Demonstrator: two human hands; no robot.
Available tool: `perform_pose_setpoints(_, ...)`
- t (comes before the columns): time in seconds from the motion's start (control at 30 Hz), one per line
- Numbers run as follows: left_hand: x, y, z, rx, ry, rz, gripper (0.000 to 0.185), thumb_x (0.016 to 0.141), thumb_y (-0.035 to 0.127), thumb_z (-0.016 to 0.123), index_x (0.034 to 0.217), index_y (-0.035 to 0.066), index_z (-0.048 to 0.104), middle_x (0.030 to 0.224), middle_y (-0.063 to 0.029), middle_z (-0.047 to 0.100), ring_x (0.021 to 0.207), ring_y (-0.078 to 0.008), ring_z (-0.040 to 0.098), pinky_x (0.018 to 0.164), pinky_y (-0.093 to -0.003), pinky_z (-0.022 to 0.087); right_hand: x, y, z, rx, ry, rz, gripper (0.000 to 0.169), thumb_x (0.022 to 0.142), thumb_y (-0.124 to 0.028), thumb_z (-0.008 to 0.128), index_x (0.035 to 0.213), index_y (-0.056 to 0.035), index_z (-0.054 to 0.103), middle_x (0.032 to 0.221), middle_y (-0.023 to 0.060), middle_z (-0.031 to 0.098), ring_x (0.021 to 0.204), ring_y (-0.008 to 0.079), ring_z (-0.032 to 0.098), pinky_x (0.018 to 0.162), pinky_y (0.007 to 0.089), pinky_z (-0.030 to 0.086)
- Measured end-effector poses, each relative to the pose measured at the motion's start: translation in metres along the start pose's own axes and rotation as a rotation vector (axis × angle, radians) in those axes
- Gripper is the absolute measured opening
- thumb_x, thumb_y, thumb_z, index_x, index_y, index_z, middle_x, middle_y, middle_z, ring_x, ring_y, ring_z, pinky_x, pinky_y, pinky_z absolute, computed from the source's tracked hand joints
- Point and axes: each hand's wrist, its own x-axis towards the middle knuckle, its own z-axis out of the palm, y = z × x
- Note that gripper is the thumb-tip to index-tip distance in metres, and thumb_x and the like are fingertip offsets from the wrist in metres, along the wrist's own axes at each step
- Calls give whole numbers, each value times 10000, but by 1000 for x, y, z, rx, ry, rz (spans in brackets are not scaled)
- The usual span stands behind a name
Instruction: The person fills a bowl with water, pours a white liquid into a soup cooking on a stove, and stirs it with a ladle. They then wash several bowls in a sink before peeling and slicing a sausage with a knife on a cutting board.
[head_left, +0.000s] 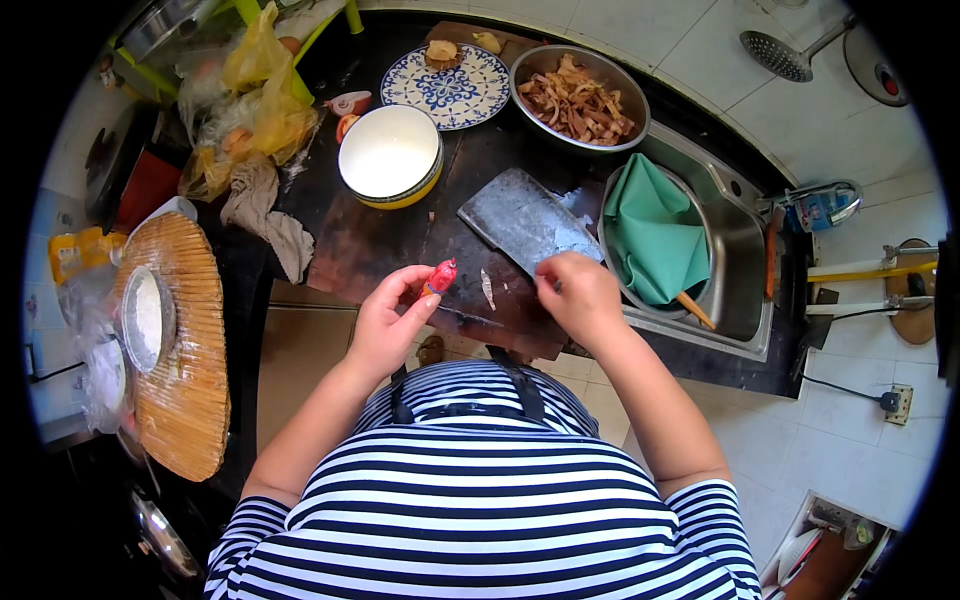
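My left hand pinches a small red-wrapped piece, perhaps a packaged sausage, between thumb and fingers above the board's near edge. At the near right corner of a cleaver, my right hand has its fingers curled; whether it grips the cleaver's handle or a small scrap is hidden. The wide grey blade lies flat on the dark wooden cutting board. Between my hands a thin pale scrap rests on the board.
White-lined bowls, a blue-patterned plate and a steel bowl of sliced brown food stand beyond. A green cloth fills a basin by the sink. At left are a rag, bags and a round slatted lid.
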Motion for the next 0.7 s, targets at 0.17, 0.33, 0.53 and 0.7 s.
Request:
perform_pose_setpoints(0.17, 1, 7, 5, 36, -50, 11, 264, 878, 76, 519, 1133, 27, 474, 809, -15, 542, 563, -35, 437, 447, -173, 338, -6, -21, 48, -283, -214, -197, 171, 677, -194, 626, 772, -55, 594, 784, 79, 579, 800, 253, 580, 631, 378, 482)
perform_pose_setpoints(0.33, -5, 4, -3, 38, 0, 22, 267, 880, 81, 517, 1137, 26, 470, 932, -61, 584, 577, -48, 457, 450, -183, 363, 5, -16, 67, -205, -120, -57, 117, 694, -173, 600, 699, -56, 588, 723, 106, 586, 702, 294, 585, 602, 407, 476)
perform_pose_setpoints(0.53, -13, 9, -2, -111, 15, -92, 253, 887, 85, 507, 1128, 18, 469, 973, -78, 586, 589, -57, 473, 453, -191, 385, 12, -16, 24, 13, -132, -143, 122, 710, -160, 596, 760, -49, 584, 796, 128, 585, 740, 318, 585, 616, 419, 474)
perform_pose_setpoints(0.7, -17, 3, 1, 16, -2, 51, 238, 890, 81, 502, 1118, 19, 473, 977, -76, 586, 588, -60, 475, 456, -191, 388, 28, -7, 55, -99, -194, -140, 134, 729, -160, 573, 759, -29, 567, 821, 138, 579, 768, 321, 585, 633, 415, 478)
